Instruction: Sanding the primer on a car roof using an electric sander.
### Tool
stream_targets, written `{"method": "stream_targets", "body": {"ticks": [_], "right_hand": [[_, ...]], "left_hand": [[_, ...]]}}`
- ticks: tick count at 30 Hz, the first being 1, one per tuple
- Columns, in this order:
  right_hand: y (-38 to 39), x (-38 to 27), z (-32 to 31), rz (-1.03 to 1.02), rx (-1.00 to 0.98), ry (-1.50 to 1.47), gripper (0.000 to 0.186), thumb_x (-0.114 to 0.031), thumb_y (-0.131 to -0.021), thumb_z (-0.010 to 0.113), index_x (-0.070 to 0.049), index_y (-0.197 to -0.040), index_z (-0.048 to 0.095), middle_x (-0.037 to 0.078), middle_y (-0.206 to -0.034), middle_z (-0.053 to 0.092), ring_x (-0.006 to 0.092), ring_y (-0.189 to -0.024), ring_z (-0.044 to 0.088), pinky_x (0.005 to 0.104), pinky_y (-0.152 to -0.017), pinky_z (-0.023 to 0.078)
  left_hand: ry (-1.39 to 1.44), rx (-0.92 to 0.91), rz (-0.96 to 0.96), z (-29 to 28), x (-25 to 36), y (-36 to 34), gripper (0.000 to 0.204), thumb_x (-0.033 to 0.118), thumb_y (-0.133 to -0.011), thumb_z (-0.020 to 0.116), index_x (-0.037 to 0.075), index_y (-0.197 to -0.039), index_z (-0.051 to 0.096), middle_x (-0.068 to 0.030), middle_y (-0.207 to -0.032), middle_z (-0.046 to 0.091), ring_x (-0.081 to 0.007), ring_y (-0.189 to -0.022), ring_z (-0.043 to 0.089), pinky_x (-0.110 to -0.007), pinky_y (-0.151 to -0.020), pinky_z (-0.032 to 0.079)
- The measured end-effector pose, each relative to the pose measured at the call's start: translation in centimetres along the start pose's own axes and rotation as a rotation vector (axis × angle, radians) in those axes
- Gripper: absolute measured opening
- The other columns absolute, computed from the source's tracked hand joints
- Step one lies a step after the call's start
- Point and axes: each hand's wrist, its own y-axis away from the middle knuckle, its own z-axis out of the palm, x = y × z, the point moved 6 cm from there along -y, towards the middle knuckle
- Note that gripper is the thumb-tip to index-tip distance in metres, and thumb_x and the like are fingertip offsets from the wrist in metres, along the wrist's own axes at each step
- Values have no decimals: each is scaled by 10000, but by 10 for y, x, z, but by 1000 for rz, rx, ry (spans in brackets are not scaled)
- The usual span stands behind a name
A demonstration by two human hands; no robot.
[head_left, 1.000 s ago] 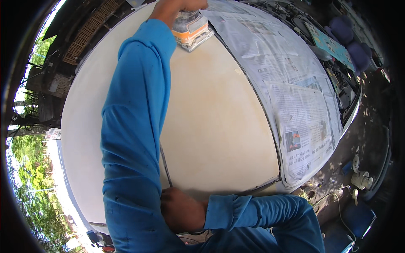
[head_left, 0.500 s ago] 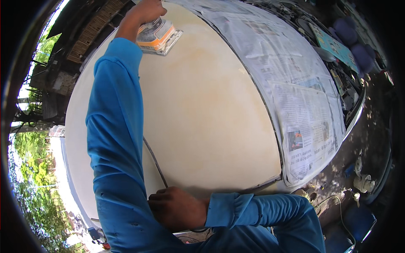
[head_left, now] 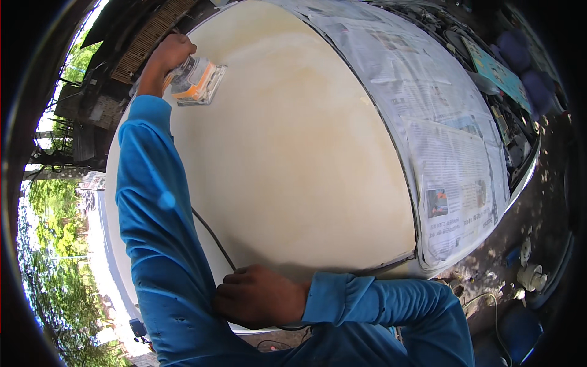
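Farther toward the panel's left edge than in the earlier frames, and nearer the wearer, sits the orange-and-grey sander [head_left: 194, 82], drawn away from the dark seam [head_left: 391, 131] along the panel's right edge. With it comes the left hand [head_left: 172, 50], whose fingers are bent closely around the sander's top; the left arm in its blue sleeve [head_left: 153, 177] now lies more to the left too. Pale and curved, the cream panel [head_left: 293, 171] carries the sander in its far left part, base down, with faint yellowish patches showing to the right of it.

At the near edge, the right hand [head_left: 263, 296] keeps almost the same place, back upward, fingers curled under. A dark cord [head_left: 214, 237] shows from beside the left sleeve and runs over the panel to that hand's knuckles; the palm is hidden, so whether the fingers clasp the cord cannot be told.

Beyond the right edge, newspaper sheets [head_left: 452, 183] cover the neighbouring part, touching the seam. Past them, near their far right corner, lies a light-blue patterned board [head_left: 495, 76]. Green foliage [head_left: 61, 232] shows well beyond the left edge.
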Motion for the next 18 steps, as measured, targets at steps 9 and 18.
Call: {"method": "stream_targets", "body": {"ticks": [9,18], "right_hand": [[1,-4,6,-100,110,22,176,-156,-798,708,-72,-771,555,67,-684,512,231,-606,574,368,-536,501],[3,-5,-3,-44,49,2,111,-138,-744,675,-46,-740,613,106,-797,618,274,-725,648,395,-653,561]], "left_hand": [[97,31,156,6,61,22,222,233,-761,648,21,-821,675,-83,-708,627,-205,-696,587,-360,-697,466],[80,64,227,17,168,26,266,314,-739,714,96,-888,747,-153,-896,740,-320,-857,704,-407,-758,542]]}}
